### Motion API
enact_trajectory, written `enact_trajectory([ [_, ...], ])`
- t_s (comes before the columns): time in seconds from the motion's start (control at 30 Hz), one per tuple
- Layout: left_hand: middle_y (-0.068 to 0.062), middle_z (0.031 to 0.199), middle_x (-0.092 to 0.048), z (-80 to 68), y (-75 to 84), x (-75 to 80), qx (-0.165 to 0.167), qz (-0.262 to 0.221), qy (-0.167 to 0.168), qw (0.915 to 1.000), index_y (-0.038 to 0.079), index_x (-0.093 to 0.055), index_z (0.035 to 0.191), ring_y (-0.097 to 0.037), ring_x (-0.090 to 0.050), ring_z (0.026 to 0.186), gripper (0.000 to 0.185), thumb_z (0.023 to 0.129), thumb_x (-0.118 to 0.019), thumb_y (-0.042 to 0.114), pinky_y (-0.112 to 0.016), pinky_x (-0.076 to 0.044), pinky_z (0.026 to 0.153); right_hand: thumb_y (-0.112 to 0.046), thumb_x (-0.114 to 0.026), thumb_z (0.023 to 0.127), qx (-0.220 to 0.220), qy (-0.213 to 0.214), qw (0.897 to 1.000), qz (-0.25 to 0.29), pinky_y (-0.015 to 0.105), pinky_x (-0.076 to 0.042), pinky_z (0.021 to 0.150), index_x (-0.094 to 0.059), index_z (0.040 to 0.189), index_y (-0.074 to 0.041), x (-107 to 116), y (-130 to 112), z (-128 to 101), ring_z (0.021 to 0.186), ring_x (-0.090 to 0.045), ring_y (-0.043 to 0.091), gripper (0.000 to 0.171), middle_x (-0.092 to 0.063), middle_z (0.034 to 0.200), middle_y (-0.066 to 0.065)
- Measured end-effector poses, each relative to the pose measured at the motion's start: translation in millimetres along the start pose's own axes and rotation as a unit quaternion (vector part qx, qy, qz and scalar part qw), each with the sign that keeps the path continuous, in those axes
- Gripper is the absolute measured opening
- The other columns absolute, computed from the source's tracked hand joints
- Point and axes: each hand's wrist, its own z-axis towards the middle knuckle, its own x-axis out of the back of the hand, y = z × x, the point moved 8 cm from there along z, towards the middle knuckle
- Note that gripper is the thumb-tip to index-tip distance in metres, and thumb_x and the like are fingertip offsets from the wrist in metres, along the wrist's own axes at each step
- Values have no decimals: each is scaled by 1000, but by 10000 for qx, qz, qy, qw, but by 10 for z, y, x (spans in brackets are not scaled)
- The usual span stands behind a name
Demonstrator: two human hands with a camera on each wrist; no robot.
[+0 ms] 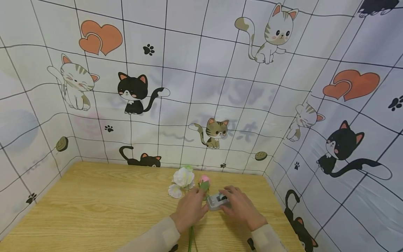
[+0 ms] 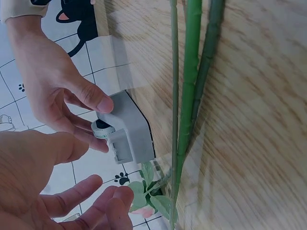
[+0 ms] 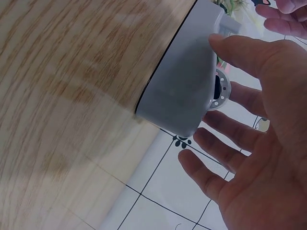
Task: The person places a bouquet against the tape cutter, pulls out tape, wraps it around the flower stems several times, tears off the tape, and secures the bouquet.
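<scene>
A small grey plastic device (image 1: 215, 202) with a white round part at one end lies on the wooden table (image 1: 94, 210). My right hand (image 1: 237, 204) holds its end, thumb (image 3: 230, 48) on the casing and fingers (image 3: 225, 141) spread on the other side. The left hand (image 1: 192, 205) hovers with relaxed, spread fingers (image 2: 84, 196) just left of the device, over the green stems (image 2: 189, 96). Beyond its fingertips lie a pink bud (image 1: 204, 179) and a white flower (image 1: 183, 177). The stems (image 1: 191, 241) run under the left hand toward me.
Sheeting printed with cats, hearts and paw marks (image 1: 201, 87) walls the table at the back and on both sides. The table's right edge (image 1: 277, 203) is close to the right hand. Bare wood stretches to the left.
</scene>
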Motion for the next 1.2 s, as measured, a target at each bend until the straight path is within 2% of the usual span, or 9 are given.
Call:
enact_trajectory([
  [0.17,-10,108,-74,30,11,-56,-37,-57,15,10000,6,-78,121,-8,-57,76,27,99,-91,17,-22,-46,53,-27,-97,99,-26,-100,9999,18,67,-65,112,-74,152,-11,-41,16,24,143,-68,43,60,-70,156,17],
  [0.27,-12,110,-75,53,10,-78,-38,-115,-29,9999,5,-78,124,-7,-56,76,29,100,-90,16,-21,-46,53,-23,-95,100,-45,-162,9998,57,64,-67,112,-74,152,-11,-54,18,38,143,-68,41,57,-70,156,16],
  [0.6,-18,126,-77,128,13,-182,-9,-211,-272,9994,5,-79,130,-18,-71,93,33,102,-90,20,-25,-57,61,-8,-94,97,49,-114,9999,73,56,-70,104,-79,143,-9,-2,-32,85,132,-72,36,48,-76,145,13],
  [0.87,-17,125,-78,197,4,-275,198,-139,-322,9992,4,-79,132,-20,-72,96,38,101,-90,24,-27,-61,64,-5,-95,95,-131,-32,9998,138,56,-70,104,-81,136,-8,-4,-48,104,128,-73,36,43,-78,140,13],
  [1.0,-16,124,-78,224,9,-289,174,-15,-313,9994,5,-80,131,-23,-75,100,38,101,-91,25,-31,-64,67,-4,-95,94,-254,-37,9995,165,57,-69,105,-80,134,-9,-27,-44,110,129,-73,36,43,-79,140,13],
  [1.2,-14,124,-79,289,63,-313,60,50,-303,9995,6,-79,130,-25,-76,104,34,101,-89,21,-33,-66,72,-2,-98,90,-199,140,9997,33,54,-71,100,-81,128,-10,-29,-56,131,120,-76,34,42,-80,133,12],
])
